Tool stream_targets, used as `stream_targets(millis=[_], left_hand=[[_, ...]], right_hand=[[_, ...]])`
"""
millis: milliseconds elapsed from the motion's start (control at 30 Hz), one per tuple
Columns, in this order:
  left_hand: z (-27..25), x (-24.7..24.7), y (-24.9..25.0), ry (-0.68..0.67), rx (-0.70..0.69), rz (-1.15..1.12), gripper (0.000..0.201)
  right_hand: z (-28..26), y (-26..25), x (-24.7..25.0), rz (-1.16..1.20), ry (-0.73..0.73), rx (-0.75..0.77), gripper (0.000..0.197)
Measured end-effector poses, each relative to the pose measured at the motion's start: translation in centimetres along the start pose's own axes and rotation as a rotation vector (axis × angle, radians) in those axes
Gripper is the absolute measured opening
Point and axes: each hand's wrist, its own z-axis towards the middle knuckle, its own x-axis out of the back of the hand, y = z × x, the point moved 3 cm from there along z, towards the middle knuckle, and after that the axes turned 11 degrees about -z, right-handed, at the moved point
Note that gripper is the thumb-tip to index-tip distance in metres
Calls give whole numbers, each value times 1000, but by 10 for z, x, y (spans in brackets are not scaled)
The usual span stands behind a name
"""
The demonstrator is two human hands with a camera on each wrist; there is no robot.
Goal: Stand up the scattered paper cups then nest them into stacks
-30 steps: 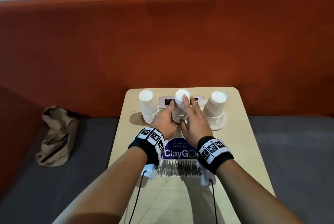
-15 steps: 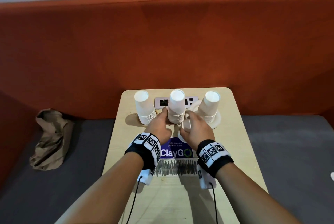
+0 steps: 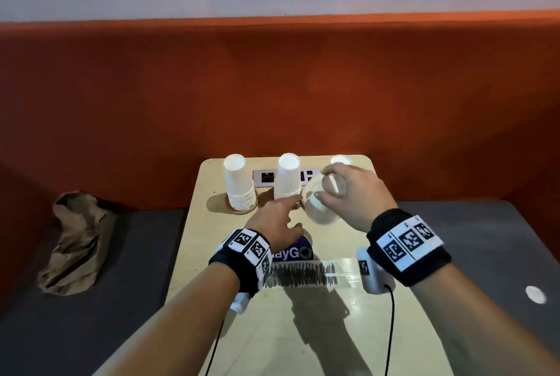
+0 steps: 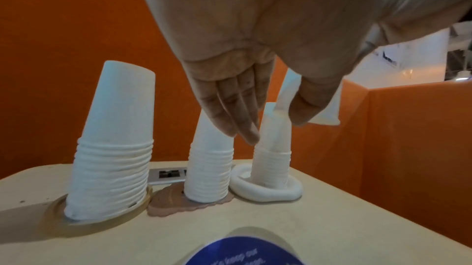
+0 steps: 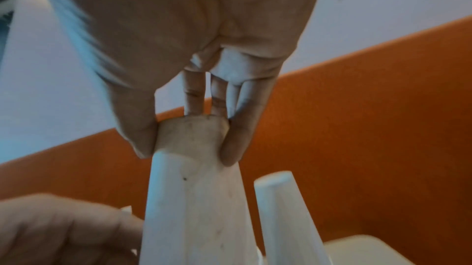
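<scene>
Three stacks of upside-down white paper cups stand at the far edge of the small table (image 3: 303,330): a left stack (image 3: 239,184), a middle stack (image 3: 288,177) and a right stack (image 3: 341,160), which is mostly hidden behind my right hand. My right hand (image 3: 333,187) holds a single cup (image 3: 318,206) in the air in front of the right stack. In the right wrist view its thumb and fingers pinch the base of this cup (image 5: 194,198). My left hand (image 3: 291,215) lies low with straight fingers near the middle stack's foot and holds nothing.
The right stack (image 4: 273,158) stands in a white ring (image 4: 265,190), and the others on a tan ring (image 4: 102,221) and a brown coaster (image 4: 173,202). A socket strip (image 3: 266,177) lies behind them and a blue sticker (image 3: 294,251) nearer me. A crumpled brown bag (image 3: 75,242) sits on the left seat.
My right hand has lifted a cup from the table up in front of the right stack. My left hand has drawn back from the middle stack and straightened its fingers.
</scene>
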Motion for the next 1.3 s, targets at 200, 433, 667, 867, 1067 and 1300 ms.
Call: stream_targets(millis=[200,433,667,867,1067,1300], left_hand=[[18,24,52,191,-172,-147,66],[37,51,83,275,-248,-200,48],[35,31,63,133,-55,-56,79],[27,33,41,126,26,-1,79],[31,36,43,111,34,22,78],[38,40,47,123,14,73,75]], right_hand=[[8,-11,55,48,157,63,40],[13,-6,80,84,312,43,33],[43,32,31,8,197,-95,24],[55,44,-1,3,101,-135,25],[59,42,-23,-8,47,-114,27],[56,51,-45,-57,-69,-149,43]])
